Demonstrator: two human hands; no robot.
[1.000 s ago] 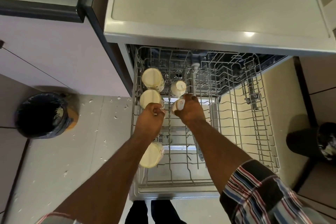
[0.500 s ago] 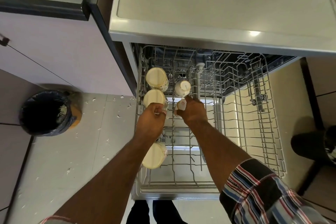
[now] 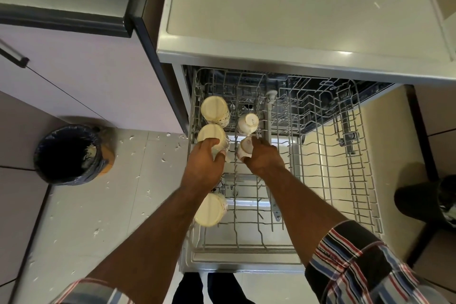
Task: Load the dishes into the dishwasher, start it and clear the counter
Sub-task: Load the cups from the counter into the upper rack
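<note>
Pulled-out rack [image 3: 365,195] under the counter edge, left hand [image 3: 203,168] curled round a cup [image 3: 211,134] at the rack's left rim, right hand [image 3: 265,159] pinching a small cup [image 3: 244,147] just beside it, right half of rack bare wire, bin [image 3: 71,154] on floor well left

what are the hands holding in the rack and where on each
The left hand grips a large upside-down cup by its side; the right hand holds a small upside-down cup by its side.

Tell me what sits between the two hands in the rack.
In the head view, only an upright row of rack tines stands between the left hand on a cup and the right hand holding a small cup.
</note>
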